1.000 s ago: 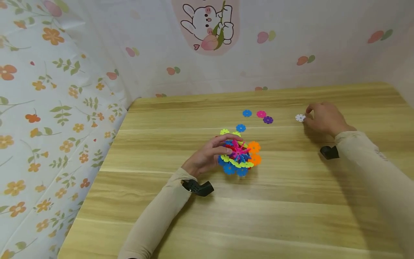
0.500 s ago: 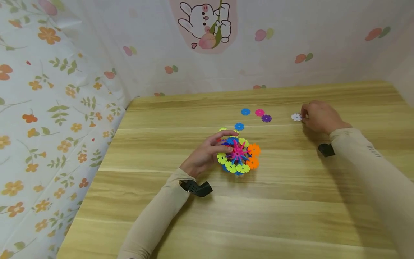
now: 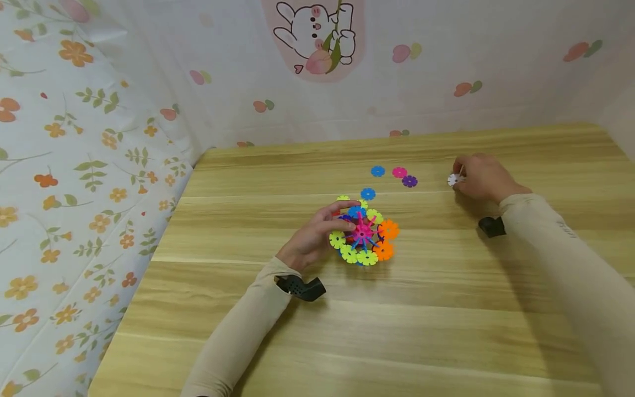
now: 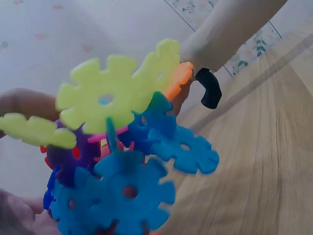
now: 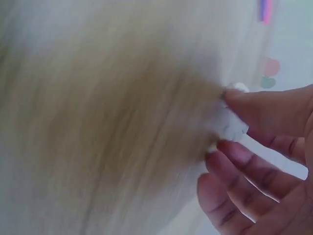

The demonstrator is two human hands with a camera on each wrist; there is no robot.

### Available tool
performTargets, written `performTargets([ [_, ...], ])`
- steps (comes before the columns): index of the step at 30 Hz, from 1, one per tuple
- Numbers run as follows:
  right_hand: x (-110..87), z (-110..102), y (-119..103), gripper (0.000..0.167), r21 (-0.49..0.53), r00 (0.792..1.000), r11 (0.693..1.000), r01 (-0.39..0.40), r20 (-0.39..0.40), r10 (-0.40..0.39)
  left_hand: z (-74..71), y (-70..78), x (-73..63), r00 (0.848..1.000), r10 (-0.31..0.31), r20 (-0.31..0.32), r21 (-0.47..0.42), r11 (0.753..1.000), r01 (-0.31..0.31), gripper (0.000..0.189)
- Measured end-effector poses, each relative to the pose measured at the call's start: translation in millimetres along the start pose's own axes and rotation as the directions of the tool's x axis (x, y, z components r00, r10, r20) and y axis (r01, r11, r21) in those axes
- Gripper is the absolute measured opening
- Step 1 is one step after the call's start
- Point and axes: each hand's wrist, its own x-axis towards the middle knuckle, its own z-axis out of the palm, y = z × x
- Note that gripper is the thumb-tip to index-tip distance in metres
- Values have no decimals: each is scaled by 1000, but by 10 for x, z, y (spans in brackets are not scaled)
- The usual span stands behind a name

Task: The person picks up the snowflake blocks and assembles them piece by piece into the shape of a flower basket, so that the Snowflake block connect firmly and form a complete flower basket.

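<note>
My left hand (image 3: 313, 232) grips a ball-like cluster of interlocking snowflake discs (image 3: 363, 231) in the head view, thumb on its near side. The cluster has yellow, blue, orange, purple and red discs, with pink ones at its centre. In the left wrist view a yellow disc (image 4: 102, 93) and blue discs (image 4: 134, 188) fill the foreground. Over at the right of the table, my right hand (image 3: 485, 175) pinches a white snowflake disc (image 3: 453, 180) at its fingertips. The right wrist view shows that white disc (image 5: 234, 125) partly hidden between thumb and fingers.
Loose discs lie on the wooden table (image 3: 421, 320) behind the cluster: two blue, a pink one (image 3: 399, 172) and a purple one (image 3: 409, 181). A yellow disc (image 3: 343, 198) shows just beyond the left fingers. A patterned cloth (image 3: 223, 66) hangs behind and left of the table.
The cluster has turned in my left hand, its pink centre and yellow discs now facing the head camera more. My right hand has shifted slightly left and taken the white disc between its fingertips.
</note>
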Motion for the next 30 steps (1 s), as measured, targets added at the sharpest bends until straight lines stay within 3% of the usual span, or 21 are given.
performTargets([
  [4,-15,-6,-69,19,125,1000,992,21,-9,-20,-1,3,8,999,33,-7,17,999,-32,54],
  [7,-65,16,-176,15,244,999,969,43,-22,-39,5,8,16,998,64,-7,4,998,-64,48],
  [13,-239,56,-565,18,548,999,835,47,-12,-48,3,2,10,993,101,59,-51,994,-98,28],
  [23,-545,-98,-1322,20,735,987,662,145,-63,-146,14,-7,17,991,97,87,-83,992,-90,24],
  [26,-600,-124,-1430,20,725,981,665,180,-84,-174,30,5,28,989,110,104,-88,991,-101,24],
  [30,-634,-141,-1511,18,665,971,709,233,-123,-205,40,21,38,986,116,121,-97,990,-105,25],
])
